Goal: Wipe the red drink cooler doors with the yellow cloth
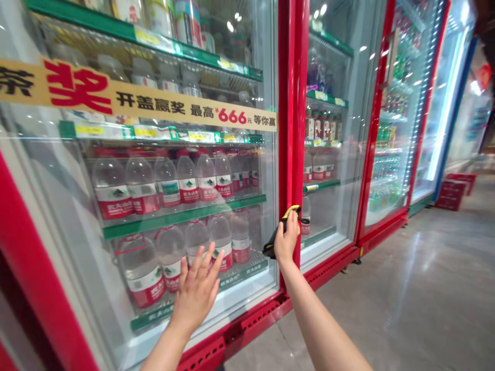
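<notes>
My left hand (198, 284) is spread open at or just in front of the glass door (232, 208) of a red-framed fridge. Nothing is in it. Behind that glass, large water bottles (145, 281) with red and white labels stand on the lower shelves. My right hand (286, 237) is at the red door frame (292, 129), its fingers closed on a black and yellow cloth-like item (271, 245). Part of that item is hidden behind the hand.
A yellow banner (154, 100) runs across the glass. More red-framed fridges (373, 129) with drinks line up to the right. Red crates (452, 193) stand on the grey floor (386, 299) at the far right.
</notes>
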Motion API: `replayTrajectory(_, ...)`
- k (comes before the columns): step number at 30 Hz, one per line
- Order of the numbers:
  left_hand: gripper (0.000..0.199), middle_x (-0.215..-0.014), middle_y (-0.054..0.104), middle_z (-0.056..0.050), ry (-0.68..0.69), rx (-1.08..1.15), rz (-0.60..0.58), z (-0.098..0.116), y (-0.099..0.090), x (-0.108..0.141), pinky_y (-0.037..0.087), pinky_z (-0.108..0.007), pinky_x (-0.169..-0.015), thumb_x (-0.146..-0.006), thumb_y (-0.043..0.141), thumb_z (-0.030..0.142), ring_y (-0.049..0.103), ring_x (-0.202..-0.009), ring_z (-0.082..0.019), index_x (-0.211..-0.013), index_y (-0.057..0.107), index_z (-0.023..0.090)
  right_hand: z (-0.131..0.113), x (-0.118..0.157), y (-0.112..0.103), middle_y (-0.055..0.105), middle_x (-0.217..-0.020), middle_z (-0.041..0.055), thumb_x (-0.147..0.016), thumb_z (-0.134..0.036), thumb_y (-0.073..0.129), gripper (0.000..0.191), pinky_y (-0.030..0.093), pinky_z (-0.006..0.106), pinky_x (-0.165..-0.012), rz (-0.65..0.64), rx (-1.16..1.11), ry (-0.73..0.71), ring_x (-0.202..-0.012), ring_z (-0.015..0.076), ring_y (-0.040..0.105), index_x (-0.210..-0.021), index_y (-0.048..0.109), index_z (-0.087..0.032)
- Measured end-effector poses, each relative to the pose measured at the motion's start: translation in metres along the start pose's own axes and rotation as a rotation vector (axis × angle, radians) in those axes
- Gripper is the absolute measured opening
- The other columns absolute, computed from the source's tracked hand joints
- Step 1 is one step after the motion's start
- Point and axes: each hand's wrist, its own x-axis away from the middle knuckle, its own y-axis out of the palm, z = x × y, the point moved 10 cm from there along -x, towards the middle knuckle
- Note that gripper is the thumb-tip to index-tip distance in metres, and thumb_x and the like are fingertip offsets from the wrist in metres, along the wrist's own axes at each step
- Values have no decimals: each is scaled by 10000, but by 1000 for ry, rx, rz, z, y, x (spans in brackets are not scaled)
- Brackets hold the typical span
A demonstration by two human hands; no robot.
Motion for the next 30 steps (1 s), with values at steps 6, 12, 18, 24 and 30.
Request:
replayTrajectory(6, 787, -1649, 300, -54, 154, -39, -15, 9, -7, -46, -14, -531, -1280, -873, 665, 332, 52, -1578, -231, -1576, 313, 284, -39, -73, 32, 378, -1589, 197, -959, -224, 330, 616, 304, 530, -1183, -56, 30, -33, -1497, 279, 301, -1568, 318, -130)
replayTrajectory(12, 735, -1626, 357, -78, 187, -67, -19, 6, -6, -66, -11, -546, -1279, -860, 662, 346, 53, -1578, -249, -1541, 398, 255, -19, -21, 30, 317, -1636, 154, -976, -246, 377, 596, 275, 623, -1175, -152, 128, -75, -1496, 339, 263, -1571, 348, -214)
replayTrajectory(18, 730, -1629, 355, -66, 270, -84, -29, -2, -15, -75, -14, -540, -1280, -854, 647, 321, 45, -1579, -240, -1538, 402, 250, -26, -34, 33, 290, -1647, 137, -872, -79, 380, 735, 314, 642, -1150, -98, 119, -89, -1498, 333, 286, -1583, 319, -253)
replayTrajectory(24, 725, -1635, 339, -80, 250, -75, -30, -12, -14, -84, -9, -527, -1281, -858, 632, 319, 47, -1579, -238, -1538, 400, 229, -54, -51, 44, 316, -1641, 128, -888, -97, 400, 763, 323, 601, -1168, -101, 171, -155, -1510, 321, 277, -1614, 220, -248)
replayTrajectory(30, 775, -1621, 366, -84, 265, -74, -37, -12, -4, -61, -15, -517, -1283, -845, 638, 301, 42, -1579, -220, -1560, 354, 217, -22, 58, 55, 390, -1602, 147, -950, -97, 349, 742, 396, 502, -1143, -320, 69, -261, -1487, 251, 360, -1630, 101, -260)
